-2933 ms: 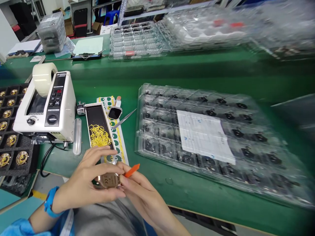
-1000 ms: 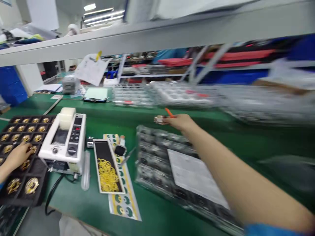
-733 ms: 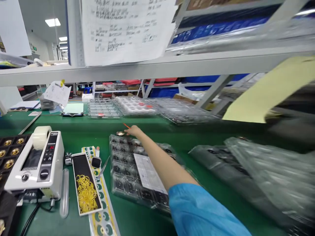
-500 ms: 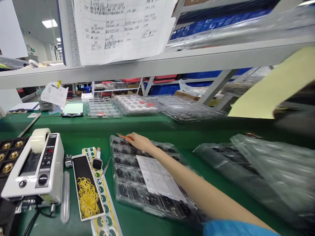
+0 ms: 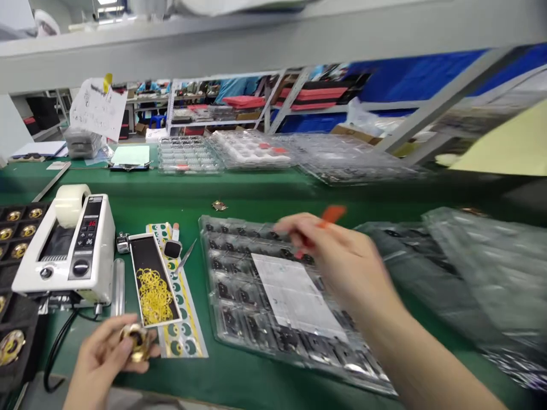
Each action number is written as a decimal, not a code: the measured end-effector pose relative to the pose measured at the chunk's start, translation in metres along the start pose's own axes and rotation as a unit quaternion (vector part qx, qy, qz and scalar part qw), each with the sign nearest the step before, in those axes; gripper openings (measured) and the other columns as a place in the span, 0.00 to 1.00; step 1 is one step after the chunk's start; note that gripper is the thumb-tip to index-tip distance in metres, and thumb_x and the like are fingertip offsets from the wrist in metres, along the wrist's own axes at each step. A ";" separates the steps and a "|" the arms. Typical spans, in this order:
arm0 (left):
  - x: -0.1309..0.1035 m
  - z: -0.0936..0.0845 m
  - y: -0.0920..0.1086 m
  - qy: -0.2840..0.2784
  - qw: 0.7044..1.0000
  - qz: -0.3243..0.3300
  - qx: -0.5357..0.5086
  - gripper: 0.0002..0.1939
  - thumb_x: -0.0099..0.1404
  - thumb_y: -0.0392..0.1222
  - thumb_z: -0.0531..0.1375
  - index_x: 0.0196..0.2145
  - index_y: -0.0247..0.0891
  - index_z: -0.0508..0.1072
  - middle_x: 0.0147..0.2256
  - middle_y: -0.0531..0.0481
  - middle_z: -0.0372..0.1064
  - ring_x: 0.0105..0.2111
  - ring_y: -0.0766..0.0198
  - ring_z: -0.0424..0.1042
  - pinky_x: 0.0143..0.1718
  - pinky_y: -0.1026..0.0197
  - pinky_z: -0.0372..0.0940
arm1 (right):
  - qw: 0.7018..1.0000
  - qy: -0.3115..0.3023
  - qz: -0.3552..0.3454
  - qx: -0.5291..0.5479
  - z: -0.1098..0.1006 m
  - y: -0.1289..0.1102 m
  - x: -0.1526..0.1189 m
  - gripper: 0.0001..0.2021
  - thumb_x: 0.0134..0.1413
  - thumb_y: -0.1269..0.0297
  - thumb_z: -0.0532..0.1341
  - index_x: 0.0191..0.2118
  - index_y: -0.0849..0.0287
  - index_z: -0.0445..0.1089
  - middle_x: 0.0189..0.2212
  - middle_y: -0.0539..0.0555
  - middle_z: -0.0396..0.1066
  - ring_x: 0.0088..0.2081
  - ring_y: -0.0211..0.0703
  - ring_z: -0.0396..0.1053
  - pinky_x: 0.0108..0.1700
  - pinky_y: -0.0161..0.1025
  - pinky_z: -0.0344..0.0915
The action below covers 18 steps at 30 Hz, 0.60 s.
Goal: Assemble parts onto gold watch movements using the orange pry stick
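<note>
My left hand is closed on a round gold-coloured metal part with a dark centre. It is at the lower left, just below the narrow box of yellow rings. Above the clear plastic tray, my right hand is closed on a slender orange tool, smeared by motion; its exact kind does not show. The tray's compartments hold black parts, and a printed paper sheet lies on top. A small metal piece rests on the green mat beyond the tray.
At left stands a white tape dispenser, beside a black foam tray of gold parts. A watch and tweezers lie near the ring box. Bagged trays are at right. A shelf beam crosses overhead.
My right hand has drawn back to the right from the tray's far left corner, still with the orange tool. My left hand has come into view with the gold part. The view has tipped down.
</note>
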<state>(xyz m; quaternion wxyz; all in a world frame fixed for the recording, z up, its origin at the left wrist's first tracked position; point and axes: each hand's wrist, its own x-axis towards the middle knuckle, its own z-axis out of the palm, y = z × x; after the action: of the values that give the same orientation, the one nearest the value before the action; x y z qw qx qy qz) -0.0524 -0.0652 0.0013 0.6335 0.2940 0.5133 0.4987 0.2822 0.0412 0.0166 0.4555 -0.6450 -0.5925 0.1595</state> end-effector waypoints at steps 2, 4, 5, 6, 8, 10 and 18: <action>0.010 0.015 -0.006 -0.062 0.998 0.015 -0.022 0.18 0.56 0.51 0.73 0.41 0.41 0.80 0.36 0.46 0.82 0.36 0.53 0.82 0.33 0.64 0.76 | 0.984 0.045 -0.044 0.166 0.001 -0.021 -0.048 0.21 0.63 0.48 0.54 0.26 0.53 0.72 0.35 0.57 0.68 0.39 0.51 0.67 0.39 0.45 0.61; 0.016 0.021 -0.011 -0.115 0.992 0.036 -0.033 0.16 0.60 0.49 0.71 0.44 0.42 0.78 0.38 0.46 0.82 0.39 0.54 0.82 0.37 0.63 0.77 | 0.964 0.018 -0.037 0.262 0.013 -0.038 -0.095 0.18 0.63 0.50 0.57 0.26 0.49 0.76 0.28 0.55 0.66 0.34 0.49 0.65 0.38 0.45 0.60; 0.018 0.022 -0.013 -0.135 0.989 0.044 -0.033 0.16 0.61 0.48 0.69 0.46 0.42 0.77 0.38 0.46 0.81 0.40 0.54 0.81 0.39 0.61 0.77 | 0.959 0.001 -0.026 0.283 0.022 -0.045 -0.116 0.19 0.64 0.47 0.56 0.28 0.47 0.78 0.26 0.55 0.67 0.32 0.50 0.64 0.38 0.46 0.60; 0.018 0.023 -0.015 -0.147 0.987 0.053 -0.033 0.16 0.63 0.48 0.68 0.47 0.43 0.76 0.39 0.46 0.81 0.41 0.54 0.81 0.41 0.59 0.77 | 0.956 -0.036 -0.012 0.291 0.031 -0.052 -0.133 0.18 0.64 0.46 0.57 0.32 0.45 0.80 0.26 0.56 0.69 0.32 0.51 0.64 0.37 0.46 0.60; 0.015 0.024 -0.018 -0.162 0.984 0.074 -0.032 0.15 0.65 0.47 0.66 0.48 0.43 0.74 0.42 0.45 0.80 0.43 0.53 0.81 0.45 0.56 0.77 | 0.938 -0.084 0.017 0.336 0.049 -0.062 -0.157 0.16 0.65 0.47 0.56 0.38 0.45 0.80 0.26 0.56 0.70 0.31 0.50 0.64 0.35 0.45 0.61; 0.010 0.024 -0.019 -0.167 0.980 0.103 -0.033 0.13 0.68 0.44 0.64 0.50 0.45 0.74 0.44 0.46 0.80 0.44 0.54 0.80 0.46 0.55 0.77 | 0.927 -0.082 0.029 0.366 0.063 -0.070 -0.168 0.13 0.66 0.52 0.58 0.39 0.46 0.80 0.27 0.55 0.71 0.31 0.48 0.66 0.34 0.43 0.63; -0.004 0.021 -0.023 -0.137 0.978 0.159 -0.001 0.12 0.72 0.40 0.60 0.51 0.49 0.75 0.48 0.50 0.78 0.49 0.59 0.77 0.48 0.62 0.75 | 0.960 -0.045 -0.105 0.257 0.070 -0.071 -0.173 0.09 0.60 0.78 0.59 0.39 0.57 0.73 0.28 0.53 0.75 0.31 0.43 0.74 0.33 0.37 0.72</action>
<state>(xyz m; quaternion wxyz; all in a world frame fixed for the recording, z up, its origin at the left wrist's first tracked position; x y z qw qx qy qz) -0.0244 -0.0734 -0.0113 0.6105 0.4368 0.3683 0.5485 0.1431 -0.0967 -0.0233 0.5928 -0.4326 -0.6157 0.2869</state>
